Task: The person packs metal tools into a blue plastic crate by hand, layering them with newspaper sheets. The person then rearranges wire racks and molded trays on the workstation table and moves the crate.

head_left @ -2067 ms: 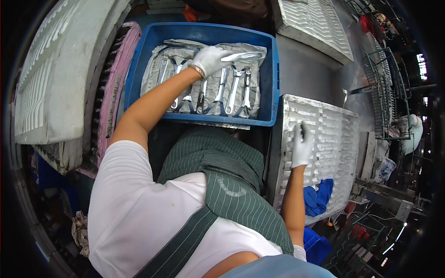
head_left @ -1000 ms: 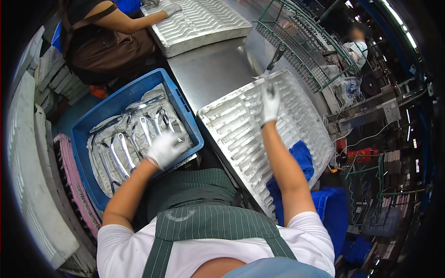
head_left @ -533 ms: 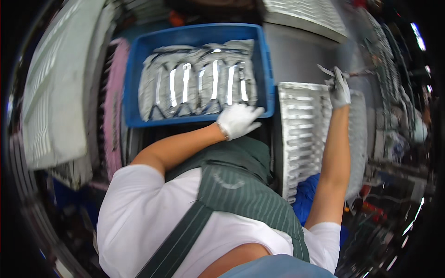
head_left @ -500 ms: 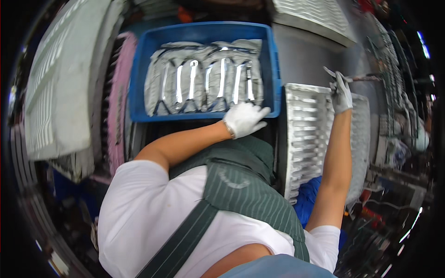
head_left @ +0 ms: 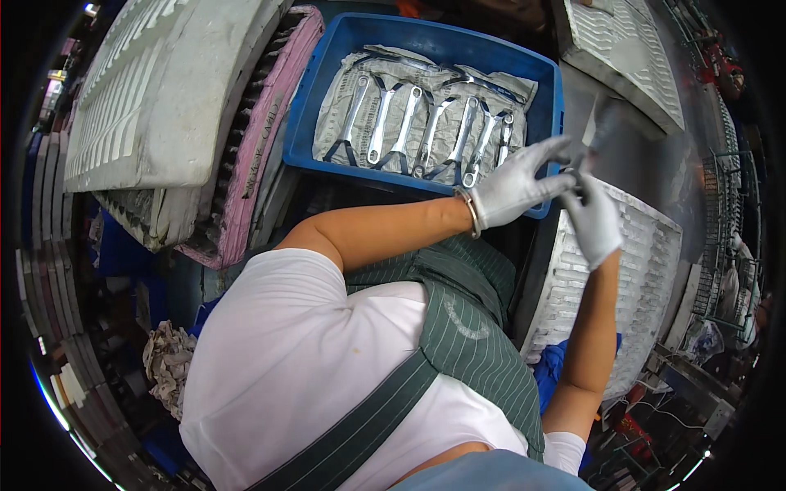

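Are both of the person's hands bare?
No, the left hand and the right hand are both gloved in white.

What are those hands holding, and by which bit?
A blurred tool seems to be held where the right hand and left hand are close together. The blur hides which part is gripped, and whether one hand or both hold it.

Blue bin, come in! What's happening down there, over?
Left hand, right hand meet at blurred tool, grip unclear. Shiny tools lie in blue bin. Left hand overlaps bin's near right rim.
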Available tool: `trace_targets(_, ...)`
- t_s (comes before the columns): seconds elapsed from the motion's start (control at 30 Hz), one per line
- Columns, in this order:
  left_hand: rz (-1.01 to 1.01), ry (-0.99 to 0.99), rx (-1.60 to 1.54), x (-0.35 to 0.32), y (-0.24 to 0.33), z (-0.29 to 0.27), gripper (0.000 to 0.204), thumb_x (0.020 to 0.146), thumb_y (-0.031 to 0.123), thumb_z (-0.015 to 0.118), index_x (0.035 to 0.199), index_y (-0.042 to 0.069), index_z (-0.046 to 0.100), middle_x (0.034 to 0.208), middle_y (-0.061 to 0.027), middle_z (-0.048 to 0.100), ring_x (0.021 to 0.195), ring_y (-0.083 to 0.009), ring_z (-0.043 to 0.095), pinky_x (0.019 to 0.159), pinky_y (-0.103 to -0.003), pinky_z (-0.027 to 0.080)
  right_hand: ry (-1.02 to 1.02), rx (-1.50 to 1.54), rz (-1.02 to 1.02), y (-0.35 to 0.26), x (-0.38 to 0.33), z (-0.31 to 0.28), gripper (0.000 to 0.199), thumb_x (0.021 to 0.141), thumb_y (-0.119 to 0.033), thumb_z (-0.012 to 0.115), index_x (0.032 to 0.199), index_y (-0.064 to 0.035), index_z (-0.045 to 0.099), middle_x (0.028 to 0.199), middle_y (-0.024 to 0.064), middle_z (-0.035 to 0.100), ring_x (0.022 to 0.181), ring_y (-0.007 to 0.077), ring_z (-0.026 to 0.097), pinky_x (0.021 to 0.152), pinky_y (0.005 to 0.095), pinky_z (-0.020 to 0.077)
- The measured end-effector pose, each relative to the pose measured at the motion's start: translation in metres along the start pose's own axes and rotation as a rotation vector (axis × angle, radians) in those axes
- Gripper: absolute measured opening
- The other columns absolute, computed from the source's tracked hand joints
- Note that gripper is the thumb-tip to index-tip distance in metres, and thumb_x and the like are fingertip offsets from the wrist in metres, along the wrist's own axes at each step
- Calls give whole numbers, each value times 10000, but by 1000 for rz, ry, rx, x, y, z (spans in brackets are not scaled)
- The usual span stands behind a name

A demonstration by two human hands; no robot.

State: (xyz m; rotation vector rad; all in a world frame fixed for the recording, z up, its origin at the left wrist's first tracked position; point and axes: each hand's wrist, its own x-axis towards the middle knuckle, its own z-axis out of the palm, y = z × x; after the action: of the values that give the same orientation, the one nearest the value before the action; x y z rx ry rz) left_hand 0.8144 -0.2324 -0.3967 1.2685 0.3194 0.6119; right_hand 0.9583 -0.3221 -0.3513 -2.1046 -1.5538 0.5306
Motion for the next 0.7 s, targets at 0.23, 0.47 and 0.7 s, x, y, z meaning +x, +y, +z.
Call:
trace_targets(0.23, 19, 334, 167, 16, 35, -45, 487, 884, 473, 567, 1128, 55, 519, 827, -3, 548, 676, -87, 484, 604, -225, 445, 188, 56, -72, -23, -2, 29, 348, 864, -224, 611, 1187, -97, 577, 962, 116, 654, 811, 245, 621, 717, 343, 484)
trace_targets(0.47, -96, -386, 1701, 13, 62, -144, 81, 818, 198, 618, 873, 150, 654, 871, -89, 649, 860, -232, 633, 709, -338, 502, 311, 105, 41, 38, -43, 34, 326, 867, -172, 615, 1174, -69, 583, 990, 113, 654, 832, 238, 607, 736, 331, 477)
trace_targets(0.7, -84, -691, 2164, -34, 21, -235, 129, 708, 152, 613, 825, 177, 661, 879, -51, 625, 956, -237, 580, 796, -374, 473, 259, 118, 137, 64, -64, 43, 335, 874, -199, 612, 1184, -80, 574, 1088, 149, 633, 903, 270, 623, 787, 359, 485)
